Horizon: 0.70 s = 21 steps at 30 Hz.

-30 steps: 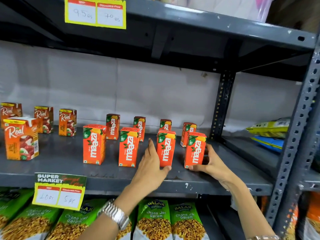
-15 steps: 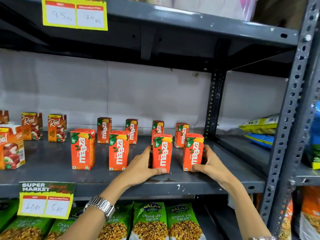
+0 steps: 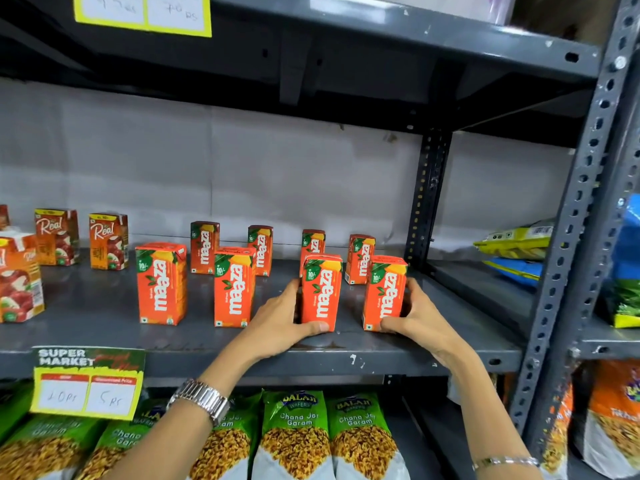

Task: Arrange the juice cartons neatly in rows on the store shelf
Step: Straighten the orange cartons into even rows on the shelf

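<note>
evidently the step in hand is squaring up the front row: the left hand [image 3: 277, 323] wraps the third maaza carton [image 3: 320, 292], thumb across its lower front and fingers behind its left side, while the right hand [image 3: 415, 315] cups the fourth maaza carton [image 3: 383, 294] at the right end, thumb at its base and fingers curled over its right edge. both cartons stand upright on the grey metal shelf [image 3: 242, 358], near its front lip, with two more front-row cartons [image 3: 161, 284] to the left and a back row of four smaller-looking cartons [image 3: 260, 249] behind. the real cartons [image 3: 108, 241] sit further left, apart from the maaza group. the next move likely calls for sliding these two so their faces line up with the neighbours and the gaps match, pressing low so they do not tip. the cartons are glossy orange coated-card boxes, tall, sharp-edged, with folded flap tops; the shelf is matt painted steel, scuffed and chipped at the edge, carried on perforated angle posts [image 3: 568, 237].
</note>
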### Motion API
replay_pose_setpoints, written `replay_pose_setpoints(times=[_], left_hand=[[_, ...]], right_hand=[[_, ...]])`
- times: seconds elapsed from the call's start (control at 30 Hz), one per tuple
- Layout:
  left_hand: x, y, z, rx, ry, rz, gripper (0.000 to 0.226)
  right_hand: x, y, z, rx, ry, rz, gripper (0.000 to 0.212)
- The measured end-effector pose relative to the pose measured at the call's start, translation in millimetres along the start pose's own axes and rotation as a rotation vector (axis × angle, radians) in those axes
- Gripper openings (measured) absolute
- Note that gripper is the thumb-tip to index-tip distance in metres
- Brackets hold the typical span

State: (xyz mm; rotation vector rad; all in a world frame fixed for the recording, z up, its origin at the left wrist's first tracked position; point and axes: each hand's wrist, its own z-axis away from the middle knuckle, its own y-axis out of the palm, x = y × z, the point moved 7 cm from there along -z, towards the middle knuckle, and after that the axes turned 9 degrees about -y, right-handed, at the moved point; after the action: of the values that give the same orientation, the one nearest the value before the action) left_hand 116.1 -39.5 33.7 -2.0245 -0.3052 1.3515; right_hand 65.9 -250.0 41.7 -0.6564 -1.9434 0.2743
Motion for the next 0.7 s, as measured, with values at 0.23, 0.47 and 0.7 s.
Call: replay_pose_setpoints(times=[0.23, 0.47, 0.7], left_hand=[[-1.5, -0.8, -0.8, -0.033, -0.007, -0.045, 0.081], [-2.6, -0.8, 0.0, -0.002, -0.01, -0.016, 0.081], [-3.5, 0.4, -2.4, 0.049, -0.017, 0.052, 0.08]], right_hand=[[-2.2, -2.1, -0.7, -0.01, 0.008, 0.026, 0.072], [-1.4, -2.2, 0.4, -0.008, 0.006, 0.018, 0.07], [-2.6, -1.8, -1.9, 0.011, 0.005, 0.005, 0.068]])
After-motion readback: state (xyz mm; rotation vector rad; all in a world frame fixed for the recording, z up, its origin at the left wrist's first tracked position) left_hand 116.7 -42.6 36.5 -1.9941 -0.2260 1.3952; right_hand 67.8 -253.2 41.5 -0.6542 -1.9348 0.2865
